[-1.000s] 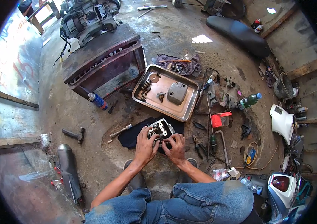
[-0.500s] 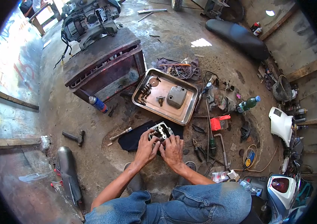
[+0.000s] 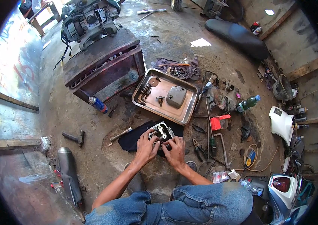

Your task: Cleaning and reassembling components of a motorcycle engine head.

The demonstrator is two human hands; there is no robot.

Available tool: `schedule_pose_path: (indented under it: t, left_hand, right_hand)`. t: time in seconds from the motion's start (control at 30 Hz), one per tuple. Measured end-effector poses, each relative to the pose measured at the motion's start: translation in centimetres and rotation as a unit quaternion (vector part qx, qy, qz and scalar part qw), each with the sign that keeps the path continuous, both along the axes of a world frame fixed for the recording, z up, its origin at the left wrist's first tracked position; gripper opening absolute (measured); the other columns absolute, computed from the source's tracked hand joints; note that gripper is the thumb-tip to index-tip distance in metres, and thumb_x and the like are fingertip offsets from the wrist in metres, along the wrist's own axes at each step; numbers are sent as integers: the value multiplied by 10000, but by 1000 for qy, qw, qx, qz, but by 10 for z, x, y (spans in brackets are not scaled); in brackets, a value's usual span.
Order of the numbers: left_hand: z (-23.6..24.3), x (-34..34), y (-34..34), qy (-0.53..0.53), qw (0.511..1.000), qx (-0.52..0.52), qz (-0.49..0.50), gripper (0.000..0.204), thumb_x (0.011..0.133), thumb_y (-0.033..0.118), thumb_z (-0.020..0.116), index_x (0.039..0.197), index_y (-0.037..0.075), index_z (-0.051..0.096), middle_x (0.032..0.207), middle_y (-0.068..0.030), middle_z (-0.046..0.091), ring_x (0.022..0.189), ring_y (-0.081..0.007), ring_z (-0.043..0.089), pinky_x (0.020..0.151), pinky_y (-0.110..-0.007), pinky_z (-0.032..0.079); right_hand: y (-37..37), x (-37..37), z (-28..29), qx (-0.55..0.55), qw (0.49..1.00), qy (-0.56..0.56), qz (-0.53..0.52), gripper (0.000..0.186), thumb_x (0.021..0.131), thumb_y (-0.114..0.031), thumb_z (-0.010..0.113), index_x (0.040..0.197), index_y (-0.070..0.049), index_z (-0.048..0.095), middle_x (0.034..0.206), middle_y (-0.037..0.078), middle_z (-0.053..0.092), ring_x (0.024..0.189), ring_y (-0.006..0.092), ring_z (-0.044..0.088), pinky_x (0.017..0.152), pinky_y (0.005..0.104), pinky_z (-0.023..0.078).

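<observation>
Stained concrete floor (image 3: 95, 125) surrounds you. Your left hand (image 3: 144, 148) curls against the near left side of an open metal engine part (image 3: 161, 128); your right hand (image 3: 174, 152) bends over its near right edge, thumb tucked inward. Whether your fingertips pinch anything small, I cannot tell. You have the part over a dark cloth (image 3: 128, 141), its inside exposed, so uncovering looks done; the loose pieces in the tray seem left unfitted. Just beyond the cloth, your metal tray (image 3: 166, 114) holds a grey box-shaped cover (image 3: 176, 96), a small fitting (image 3: 160, 100) near its middle, and a round disc (image 3: 153, 81) and dark pieces (image 3: 144, 93) toward its left end. To your right sits a red container (image 3: 216, 123), contents unclear, with a blue-capped green bottle (image 3: 248, 104) farther off.
</observation>
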State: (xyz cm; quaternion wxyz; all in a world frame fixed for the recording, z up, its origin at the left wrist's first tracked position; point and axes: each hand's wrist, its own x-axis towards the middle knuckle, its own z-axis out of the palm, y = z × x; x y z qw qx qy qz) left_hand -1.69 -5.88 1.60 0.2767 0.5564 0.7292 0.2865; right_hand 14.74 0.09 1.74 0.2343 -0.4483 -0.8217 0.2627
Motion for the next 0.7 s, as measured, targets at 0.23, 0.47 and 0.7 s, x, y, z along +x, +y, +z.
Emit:
schedule_pose_path:
  t: [0.23,0.47,0.7]
  left_hand:
    - [2,2,2,-4,1000,-12,2,217,945,257,677,1115,123,675,1493,-170,439,1373,-409,405,1089,-567,352]
    - [8,2,4,26,999,-32,-16,321,878,293,740,1127,106,662,1490,-173,425,1387,-405,388,1085,-564,351]
    - [-10,19,1,-8,994,48,99,655,833,240,776,1359,0,469,1466,-275,401,1410,-463,347,1137,-554,317]
  right_hand:
    - [-3,4,15,81,994,-62,39,180,815,-175,807,962,-98,737,967,70,563,978,274,536,828,440,400]
    - [2,14,12,-86,993,33,-74,370,829,-167,785,1184,-91,715,1064,130,560,1033,329,538,969,474,419]
    - [14,7,-10,-110,993,19,-49,644,824,-308,834,1386,-93,604,1277,168,541,1214,356,523,1062,443,421]
